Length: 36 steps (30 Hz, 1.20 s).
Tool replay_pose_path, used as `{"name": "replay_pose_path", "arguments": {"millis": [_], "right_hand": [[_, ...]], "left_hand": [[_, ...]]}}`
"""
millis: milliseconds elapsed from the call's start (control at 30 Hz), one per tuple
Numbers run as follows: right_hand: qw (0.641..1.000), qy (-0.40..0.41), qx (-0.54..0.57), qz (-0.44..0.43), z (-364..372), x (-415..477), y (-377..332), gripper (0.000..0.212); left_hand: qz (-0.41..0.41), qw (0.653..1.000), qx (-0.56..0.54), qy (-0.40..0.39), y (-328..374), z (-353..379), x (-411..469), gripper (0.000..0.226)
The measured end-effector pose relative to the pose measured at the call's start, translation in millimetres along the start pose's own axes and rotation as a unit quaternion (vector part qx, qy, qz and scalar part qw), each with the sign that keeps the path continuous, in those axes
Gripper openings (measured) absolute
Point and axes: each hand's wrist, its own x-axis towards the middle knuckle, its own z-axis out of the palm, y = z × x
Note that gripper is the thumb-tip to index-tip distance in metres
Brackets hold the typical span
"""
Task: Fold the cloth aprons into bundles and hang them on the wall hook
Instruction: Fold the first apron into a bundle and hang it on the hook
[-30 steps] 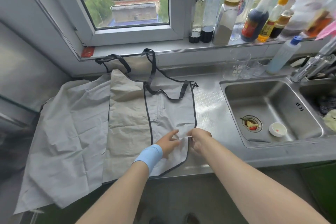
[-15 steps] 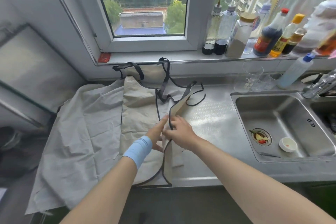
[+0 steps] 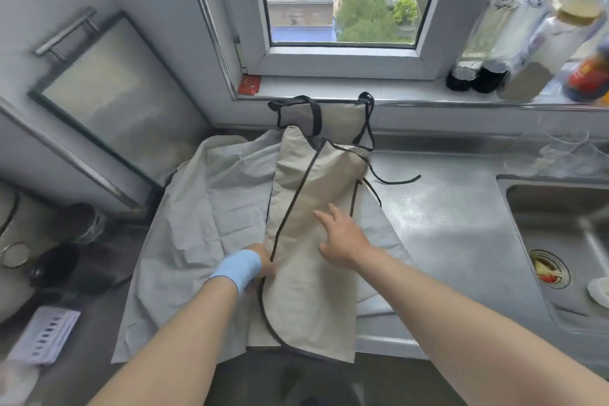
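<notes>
A beige apron (image 3: 316,290) with dark trim lies folded lengthwise on the steel counter (image 3: 445,234). Its neck strap (image 3: 313,119) leans against the wall under the window, and a loose tie (image 3: 392,180) trails to the right. My right hand (image 3: 342,241) rests flat on the folded flap with fingers spread. At the flap's left edge is my left hand (image 3: 262,262), wearing a blue wristband, with its fingers hidden by the cloth. A second grey apron (image 3: 197,224) lies spread under it and to its left, hanging over the counter's front edge.
A steel sink (image 3: 560,208) with a drain strainer (image 3: 548,269) sits at the right. Several bottles (image 3: 534,53) line the windowsill. A framed glass door (image 3: 108,92) stands at the left. Dark pots (image 3: 56,264) and a paper sheet (image 3: 43,336) lie at the lower left.
The apron's right half has been folded over to the left. My right hand let go of the edge and now lies flat on the flap. The left hand slid toward the near left edge.
</notes>
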Motion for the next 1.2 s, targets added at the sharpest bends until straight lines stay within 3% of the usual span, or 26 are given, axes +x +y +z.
{"name": "replay_pose_path", "arguments": {"millis": [33,100,200,333,467,567,733,833,967,1033,1067,1133,1200], "right_hand": [[0.999,-0.031,-0.041,-0.006,3.8,6.7,-2.8,0.076],[0.992,-0.085,-0.094,-0.015,12.8,20.9,-7.4,0.069],[0.989,-0.111,-0.098,-0.015,20.2,35.5,-11.8,0.051],[1.0,-0.002,-0.017,0.026,0.4,48.0,-5.5,0.038],[0.981,0.162,0.051,0.095,-38.2,54.3,17.3,0.03],[0.969,0.202,0.084,0.115,-61.6,64.7,35.6,0.035],[0.984,0.141,0.087,0.059,-71.6,98.6,48.6,0.056],[0.99,0.124,0.027,0.067,-66.9,119.0,49.8,0.046],[0.988,0.114,-0.043,0.091,-77.6,130.1,48.2,0.018],[0.991,0.068,0.062,0.098,-88.8,134.9,44.2,0.011],[0.977,0.033,0.186,0.101,-95.5,137.0,39.8,0.016],[0.901,-0.013,0.416,0.127,-110.4,139.5,27.9,0.028],[0.845,-0.02,0.515,0.138,-124.1,143.2,17.4,0.024]], "left_hand": [[-0.002,0.998,0.062,-0.003,-0.1,-2.6,2.8,0.032],[0.024,0.991,0.109,0.07,4.6,-13.9,10.0,0.035],[0.114,0.97,0.008,0.215,22.5,-36.3,23.7,0.021],[0.329,0.905,0.013,0.27,58.2,-48.7,39.2,0.016],[0.439,0.853,0.025,0.281,102.1,-51.8,40.8,0.029],[0.441,0.852,0.052,0.278,131.2,-54.3,39.7,0.041],[0.404,0.873,0.184,0.203,158.6,-67.4,56.9,0.064],[0.395,0.885,0.127,0.211,159.2,-73.0,70.1,0.052],[0.415,0.87,0.028,0.265,149.8,-69.5,87.8,0.026],[0.389,0.889,-0.003,0.241,151.9,-69.2,87.3,0.012],[0.365,0.903,-0.025,0.224,154.0,-71.1,84.3,0.006],[0.286,0.933,-0.151,0.157,159.7,-79.0,77.6,0.009],[0.228,0.909,-0.347,0.035,163.4,-89.9,73.4,0.024]]}}
